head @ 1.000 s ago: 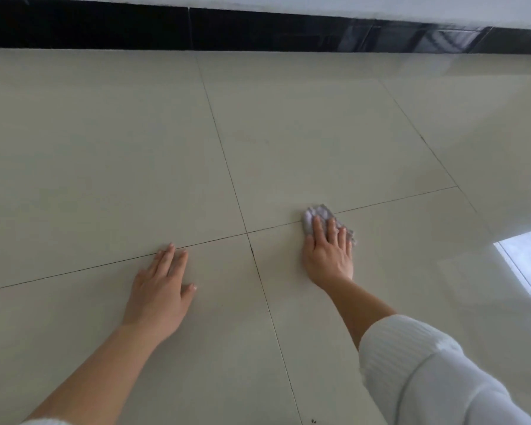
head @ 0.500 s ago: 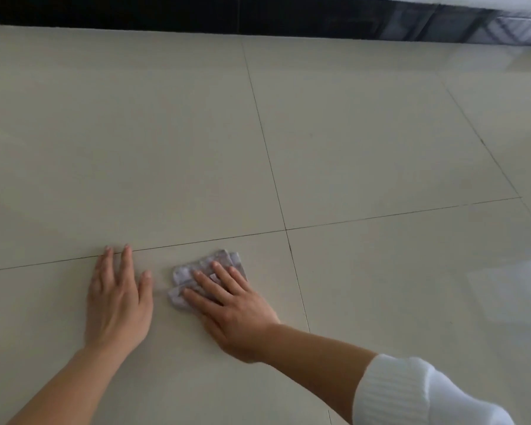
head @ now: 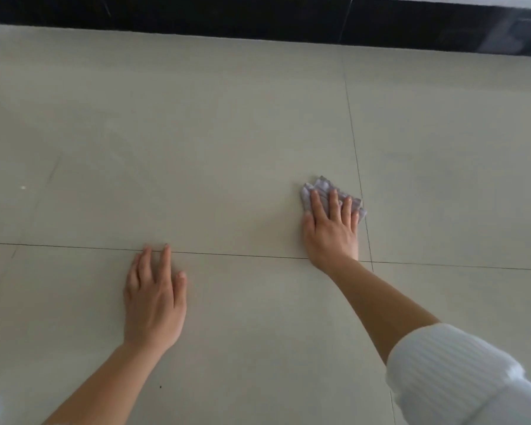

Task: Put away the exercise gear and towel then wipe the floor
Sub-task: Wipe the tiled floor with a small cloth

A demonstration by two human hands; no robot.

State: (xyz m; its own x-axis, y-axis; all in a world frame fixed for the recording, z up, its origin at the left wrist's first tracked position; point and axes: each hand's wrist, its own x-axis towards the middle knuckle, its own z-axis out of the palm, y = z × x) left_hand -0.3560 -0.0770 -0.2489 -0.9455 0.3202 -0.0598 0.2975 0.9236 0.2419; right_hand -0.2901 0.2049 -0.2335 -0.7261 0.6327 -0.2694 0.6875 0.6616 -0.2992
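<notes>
While a white ribbed sleeve (head: 448, 372) covers the right arm nearest the camera, the left hand (head: 154, 302) lies flat on the pale tiled floor (head: 227, 148), its fingers (head: 165, 259) straight and holding nothing, tips at a grout line. Further out, the right hand (head: 330, 237) presses a small grey cloth (head: 319, 187) onto the floor, straight fingers spread over it, just beside a tile joint. Beyond runs a black skirting (head: 227, 16).

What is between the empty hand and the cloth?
Between left hand and cloth: only bare floor tile and a thin grout line, head view.
</notes>
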